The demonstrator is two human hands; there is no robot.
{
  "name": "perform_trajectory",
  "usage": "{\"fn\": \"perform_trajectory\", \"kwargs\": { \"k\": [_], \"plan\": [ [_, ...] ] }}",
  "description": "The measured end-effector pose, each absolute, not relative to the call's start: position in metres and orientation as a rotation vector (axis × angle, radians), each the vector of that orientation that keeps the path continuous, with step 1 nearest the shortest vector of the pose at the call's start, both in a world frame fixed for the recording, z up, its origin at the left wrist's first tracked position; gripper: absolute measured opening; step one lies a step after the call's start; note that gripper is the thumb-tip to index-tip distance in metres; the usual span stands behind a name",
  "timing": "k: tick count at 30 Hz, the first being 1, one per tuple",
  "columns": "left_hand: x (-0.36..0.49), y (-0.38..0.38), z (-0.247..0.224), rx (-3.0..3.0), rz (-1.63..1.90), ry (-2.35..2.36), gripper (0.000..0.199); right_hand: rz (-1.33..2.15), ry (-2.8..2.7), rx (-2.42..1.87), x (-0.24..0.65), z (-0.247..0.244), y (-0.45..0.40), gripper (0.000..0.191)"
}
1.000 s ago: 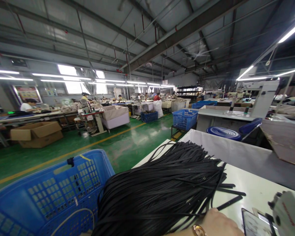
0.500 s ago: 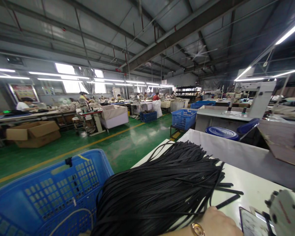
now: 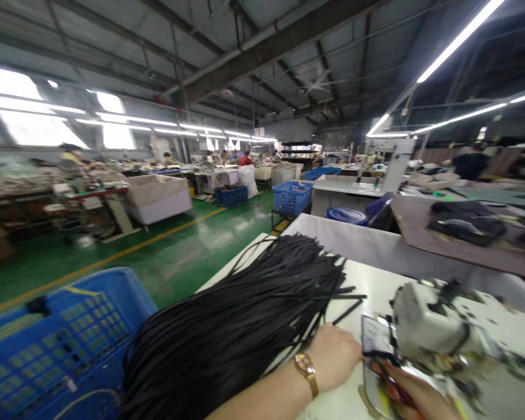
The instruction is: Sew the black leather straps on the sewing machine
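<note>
My left hand (image 3: 332, 357), with a gold watch on its wrist, reaches across the white table to the edge of a shiny metal plate (image 3: 371, 382). Its fingers are curled closed, and what they hold is hidden. A large bundle of long black strips (image 3: 227, 326) lies to its left, with some loose ends close to the knuckles. My right hand (image 3: 413, 388) is at the lower right over the plate, blurred, with its fingers closed around something dark and reddish that I cannot make out. Beside both hands stands a white sewing machine (image 3: 429, 321).
A blue plastic basket (image 3: 87, 315) stands at the left, against the strips. Beyond the white table (image 3: 354, 271) is a pale-walled bin (image 3: 306, 224). Further off are a blue crate (image 3: 293, 198), a blue round stool (image 3: 346, 216), a green floor, workbenches and several people.
The view has turned to the right, showing more of the sewing machine. My left hand has come to the metal plate, and my right hand has entered at the lower right.
</note>
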State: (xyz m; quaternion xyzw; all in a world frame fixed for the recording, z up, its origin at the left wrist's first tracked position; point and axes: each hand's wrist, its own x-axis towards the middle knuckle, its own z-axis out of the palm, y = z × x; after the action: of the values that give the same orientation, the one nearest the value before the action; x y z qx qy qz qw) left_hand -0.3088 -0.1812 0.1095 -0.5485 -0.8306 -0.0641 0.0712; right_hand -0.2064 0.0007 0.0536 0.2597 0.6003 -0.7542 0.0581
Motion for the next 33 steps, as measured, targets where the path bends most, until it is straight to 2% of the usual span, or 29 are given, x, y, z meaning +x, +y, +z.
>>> {"fn": "perform_trajectory", "kwargs": {
  "k": [3,6,12,19,33],
  "plan": [
    [-0.301,-0.184,0.114,-1.668,-0.281,-2.514,0.022,-2.302,1.725,0.822,-0.196,0.089,-0.022,0.021],
    [-0.302,-0.184,0.110,-1.706,-0.376,-2.529,0.025,-2.293,1.632,0.961,-0.200,0.102,-0.028,0.022],
    [-0.311,-0.182,0.099,-1.727,-0.342,-2.631,0.034,-2.310,1.408,1.024,-0.198,0.094,-0.014,0.035],
    [-0.308,-0.181,0.103,-1.674,-0.246,-2.719,0.034,-2.287,1.405,0.963,-0.202,0.095,-0.013,0.033],
    [-0.306,-0.182,0.108,-1.758,-0.247,-2.586,0.031,-2.340,1.458,0.917,-0.205,0.094,-0.017,0.029]
  ]
}}
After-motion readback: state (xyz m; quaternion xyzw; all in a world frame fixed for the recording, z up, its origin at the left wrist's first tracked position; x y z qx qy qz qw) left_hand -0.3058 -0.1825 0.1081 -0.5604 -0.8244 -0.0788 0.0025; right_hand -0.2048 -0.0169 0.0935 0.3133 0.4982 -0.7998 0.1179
